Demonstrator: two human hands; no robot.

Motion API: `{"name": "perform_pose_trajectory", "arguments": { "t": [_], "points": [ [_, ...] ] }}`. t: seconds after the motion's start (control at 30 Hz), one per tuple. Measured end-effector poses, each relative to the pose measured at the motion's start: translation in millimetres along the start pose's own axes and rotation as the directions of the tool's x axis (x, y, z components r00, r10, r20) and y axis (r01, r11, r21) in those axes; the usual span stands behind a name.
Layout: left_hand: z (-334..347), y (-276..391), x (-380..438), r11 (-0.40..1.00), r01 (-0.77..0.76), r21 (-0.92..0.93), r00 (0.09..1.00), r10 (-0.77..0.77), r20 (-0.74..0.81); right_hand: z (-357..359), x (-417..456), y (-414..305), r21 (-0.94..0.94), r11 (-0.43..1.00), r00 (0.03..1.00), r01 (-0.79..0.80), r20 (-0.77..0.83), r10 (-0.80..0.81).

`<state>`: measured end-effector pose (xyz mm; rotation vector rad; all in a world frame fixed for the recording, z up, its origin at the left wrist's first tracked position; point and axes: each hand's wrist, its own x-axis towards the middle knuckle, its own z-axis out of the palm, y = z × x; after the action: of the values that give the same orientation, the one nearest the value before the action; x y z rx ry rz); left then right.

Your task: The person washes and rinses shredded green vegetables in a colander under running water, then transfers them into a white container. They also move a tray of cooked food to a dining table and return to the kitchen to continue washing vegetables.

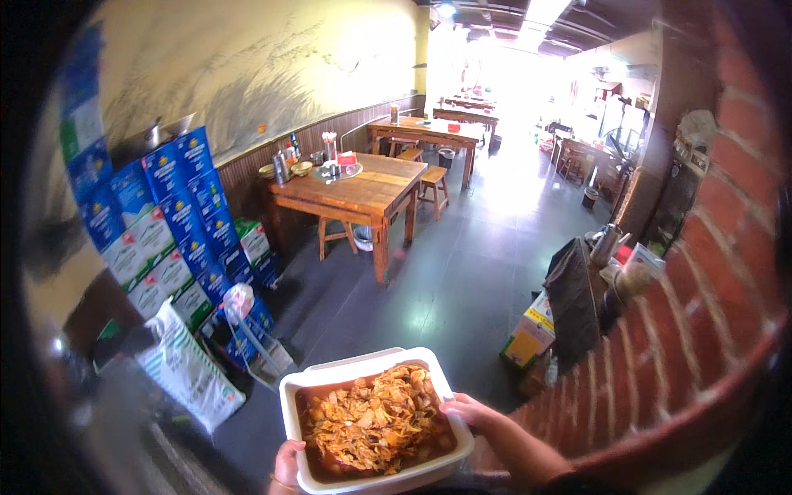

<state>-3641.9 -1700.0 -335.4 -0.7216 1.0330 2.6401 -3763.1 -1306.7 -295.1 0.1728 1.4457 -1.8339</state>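
A white plastic tub [289,396] is held out in front of me at the bottom of the view. Chopped food in reddish-brown sauce [377,421] fills much of it, heaped in the middle. My left hand [287,464] grips the tub's near left side, thumb at the rim. On the right side, my right hand [470,413] holds the rim with the thumb on top; the fingers beneath are hidden. A second pale rim or lid edge shows just behind the tub's far edge.
Stacked blue and white cartons [185,216], a white sack [192,377] and a hand truck [257,340] stand left. A wooden table [365,185] with dishes stands ahead, with stools [435,179]. At right are a brick wall [668,346], a yellow carton [531,334] and a dark-covered table [572,297].
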Motion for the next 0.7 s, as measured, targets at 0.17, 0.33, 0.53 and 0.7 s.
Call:
{"name": "perform_pose_trajectory", "arguments": {
  "t": [0.17, 0.33, 0.53, 0.7],
  "points": [
    [64, 83, 129, 0.994, 0.107, -0.015, 0.994, -0.107, 0.016, -33, 115, -88, 0.002, 0.995, 0.995, 0.099, 0.015, -0.099],
    [86, 170, 266, 0.996, 0.085, 0.026, 0.994, -0.086, 0.062, -49, 247, -182, 0.054, 0.998, 0.999, 0.023, 0.048, -0.026],
    [114, 265, 445, 0.994, 0.021, 0.103, 0.995, -0.031, 0.091, -82, 403, -278, 0.108, 0.986, 0.990, 0.124, 0.054, -0.131],
    [151, 331, 610, 0.983, 0.116, 0.141, 0.970, -0.142, 0.198, -110, 503, -348, 0.050, 0.991, 0.981, 0.122, -0.156, -0.113]
  ]
}}
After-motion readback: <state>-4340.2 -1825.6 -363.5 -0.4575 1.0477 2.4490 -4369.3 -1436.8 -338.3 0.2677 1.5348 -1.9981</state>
